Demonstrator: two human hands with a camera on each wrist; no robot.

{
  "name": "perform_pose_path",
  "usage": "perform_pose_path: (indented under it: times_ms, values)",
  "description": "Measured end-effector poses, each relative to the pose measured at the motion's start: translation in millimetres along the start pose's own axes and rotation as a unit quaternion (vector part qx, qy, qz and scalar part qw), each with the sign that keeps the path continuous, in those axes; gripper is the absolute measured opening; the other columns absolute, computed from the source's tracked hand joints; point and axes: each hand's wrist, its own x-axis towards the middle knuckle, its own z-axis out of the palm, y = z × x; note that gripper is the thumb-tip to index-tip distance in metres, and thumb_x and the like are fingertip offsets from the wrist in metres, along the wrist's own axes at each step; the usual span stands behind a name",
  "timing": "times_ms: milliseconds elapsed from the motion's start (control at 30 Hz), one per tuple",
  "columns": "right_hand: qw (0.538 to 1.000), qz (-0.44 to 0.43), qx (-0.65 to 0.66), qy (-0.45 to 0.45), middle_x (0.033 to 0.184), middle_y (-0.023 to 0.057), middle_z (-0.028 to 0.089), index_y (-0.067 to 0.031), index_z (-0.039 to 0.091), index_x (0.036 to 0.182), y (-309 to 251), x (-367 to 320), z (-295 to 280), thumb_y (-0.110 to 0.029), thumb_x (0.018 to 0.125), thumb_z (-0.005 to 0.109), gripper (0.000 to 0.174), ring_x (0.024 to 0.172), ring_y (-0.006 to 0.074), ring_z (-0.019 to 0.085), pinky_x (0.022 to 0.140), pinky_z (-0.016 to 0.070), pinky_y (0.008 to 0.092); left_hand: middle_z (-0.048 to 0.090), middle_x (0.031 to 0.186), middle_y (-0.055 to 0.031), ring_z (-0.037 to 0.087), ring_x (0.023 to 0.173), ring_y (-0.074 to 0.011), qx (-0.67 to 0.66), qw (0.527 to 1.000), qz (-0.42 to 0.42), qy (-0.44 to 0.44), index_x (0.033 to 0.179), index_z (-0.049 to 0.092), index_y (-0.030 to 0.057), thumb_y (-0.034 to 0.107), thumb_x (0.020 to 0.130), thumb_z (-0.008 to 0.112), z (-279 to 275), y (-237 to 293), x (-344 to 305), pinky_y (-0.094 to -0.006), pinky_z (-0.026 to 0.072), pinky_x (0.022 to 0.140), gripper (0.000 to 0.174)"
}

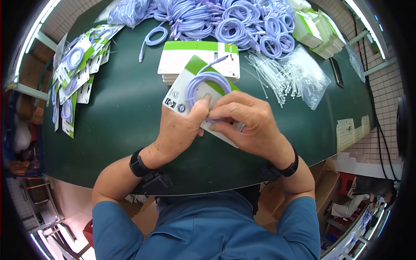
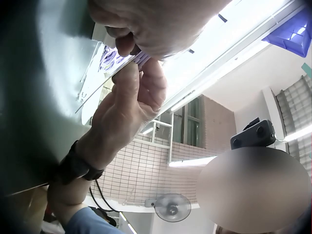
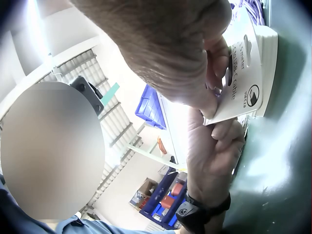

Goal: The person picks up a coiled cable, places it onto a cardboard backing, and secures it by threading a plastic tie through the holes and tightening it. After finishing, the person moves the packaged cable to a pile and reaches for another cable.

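Observation:
A white and green backing card [image 1: 177, 92] with a coiled lavender cable [image 1: 190, 90] lies tilted between my two hands. My left hand [image 1: 177, 130] grips the card from its lower left, thumb pressing on the front inside the coil and fingers behind. The right hand [image 1: 253, 121] pinches the cable at the lower right of the coil with thumb and fingertips. The right wrist view shows the printed back of the card [image 3: 239, 95]. Just beyond it, a stack of blank cards [image 1: 177, 60] sits on the green table [image 1: 117, 121].
Many coiled lavender cables [image 1: 190, 21] are heaped at the back. Loose white cable ties [image 1: 271, 76] and a plastic bag of them [image 1: 310, 78] lie to the right. More cards [image 1: 305, 32] stand at the back right, near a phone [image 1: 336, 72]. Carded cables [image 1: 76, 65] are piled at left.

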Motion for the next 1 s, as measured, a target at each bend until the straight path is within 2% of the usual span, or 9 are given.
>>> perform_pose_path:
  times_ms: [100, 400, 467, 600, 700, 767, 867, 933, 1000]
  values:
    - [0.997, -0.065, -0.026, 0.026, 0.102, 0.0092, 0.074, -0.0053, 0.078, 0.105, 7.3, 0.2, 4.6, 0.002, 0.077, 0.089, 0.031, 0.084, 0.0221, 0.073, 0.068, 0.0588, 0.0306, 0.071, 0.091, -0.0064, 0.064, 0.061, -0.0073, 0.022, 1.0, -0.012, 0.015, 0.124, 0.063, -0.0019, 0.013, 0.099, 0.067, -1.3, -2.6, -1.0, -0.0225, 0.0488, 0.043, 0.03]
    - [0.988, -0.088, -0.066, 0.105, 0.099, 0.0089, 0.072, -0.0048, 0.077, 0.101, 8.8, 6.3, -23.5, 0.002, 0.076, 0.089, 0.028, 0.081, 0.0235, 0.072, 0.068, 0.0583, 0.0325, 0.072, 0.089, -0.0062, 0.065, 0.062, -0.0076, 0.035, 0.997, 0.043, 0.058, 0.122, 0.064, -0.0024, 0.012, 0.099, 0.068, -5.7, -2.5, 7.9, -0.0225, 0.0489, 0.044, 0.028]
    - [0.969, 0.055, -0.179, 0.161, 0.093, 0.0084, 0.07, -0.0046, 0.077, 0.099, 32.1, 5.1, -43.1, -0.001, 0.08, 0.086, 0.021, 0.075, 0.0226, 0.07, 0.063, 0.0562, 0.0317, 0.072, 0.091, -0.0068, 0.067, 0.063, -0.0081, 0.034, 0.997, 0.033, 0.06, 0.123, 0.064, -0.0028, 0.013, 0.1, 0.068, -9.5, 0.3, 9.5, -0.0221, 0.0496, 0.044, 0.028]
    - [0.938, 0.15, -0.293, 0.106, 0.09, 0.0105, 0.069, -0.0051, 0.077, 0.097, 89.7, -5.0, -61.1, -0.009, 0.084, 0.084, 0.015, 0.078, 0.0268, 0.07, 0.066, 0.0561, 0.0367, 0.072, 0.094, -0.0075, 0.068, 0.065, -0.0088, 0.009, 0.996, 0.036, 0.082, 0.124, 0.063, -0.0036, 0.014, 0.1, 0.068, -12.5, 2.8, 12.5, -0.0215, 0.0505, 0.044, 0.03]
    - [0.913, 0.107, -0.386, 0.081, 0.092, 0.0133, 0.07, -0.0063, 0.078, 0.096, 101.9, -6.7, -56.1, -0.018, 0.085, 0.084, 0.017, 0.088, 0.0326, 0.07, 0.076, 0.0565, 0.0431, 0.071, 0.094, -0.0073, 0.068, 0.065, -0.0094, 0.019, 0.995, 0.047, 0.081, 0.123, 0.063, -0.0034, 0.014, 0.101, 0.067, -17.2, -1.1, 13.3, -0.0216, 0.0507, 0.043, 0.028]
    - [0.918, 0.202, -0.339, 0.04, 0.094, 0.015, 0.071, -0.0069, 0.078, 0.093, 110.5, -4.6, -53.8, -0.024, 0.085, 0.083, 0.019, 0.096, 0.0367, 0.069, 0.083, 0.0555, 0.0478, 0.07, 0.094, -0.007, 0.066, 0.063, -0.0081, 0.032, 0.996, 0.045, 0.069, 0.123, 0.062, -0.0024, 0.015, 0.102, 0.065, -23.1, -9.5, 13.2, -0.0211, 0.0477, 0.042, 0.027]
    - [0.894, 0.249, -0.371, 0.014, 0.096, 0.0148, 0.071, -0.0072, 0.077, 0.09, 111.9, 2.7, -57.7, -0.023, 0.088, 0.079, 0.017, 0.096, 0.0369, 0.069, 0.082, 0.0565, 0.0471, 0.069, 0.092, -0.0061, 0.062, 0.059, -0.0062, 0.042, 0.996, 0.057, 0.061, 0.123, 0.061, -0.0009, 0.017, 0.103, 0.064, -25.2, -14.1, 14.7, -0.0201, 0.0438, 0.04, 0.026]
    - [0.889, 0.297, -0.341, -0.075, 0.097, 0.0171, 0.071, -0.0037, 0.075, 0.088, 113.6, 6.1, -58.3, -0.022, 0.09, 0.076, 0.019, 0.098, 0.0379, 0.07, 0.083, 0.0566, 0.0488, 0.068, 0.091, -0.0056, 0.061, 0.058, -0.0055, 0.035, 0.996, 0.067, 0.057, 0.123, 0.061, -0.0005, 0.017, 0.103, 0.064, -24.2, -14.4, 14.9, -0.0197, 0.0428, 0.04, 0.027]
    - [0.887, 0.281, -0.363, -0.049, 0.096, 0.0179, 0.071, -0.0024, 0.074, 0.09, 116.6, 0.8, -53.4, -0.021, 0.09, 0.075, 0.019, 0.098, 0.0385, 0.07, 0.082, 0.0566, 0.0494, 0.068, 0.091, -0.0048, 0.058, 0.057, -0.0048, 0.017, 0.995, 0.075, 0.061, 0.123, 0.06, 0.0002, 0.017, 0.103, 0.064, -24.2, -15.5, 14.5, -0.0194, 0.0408, 0.04, 0.026]
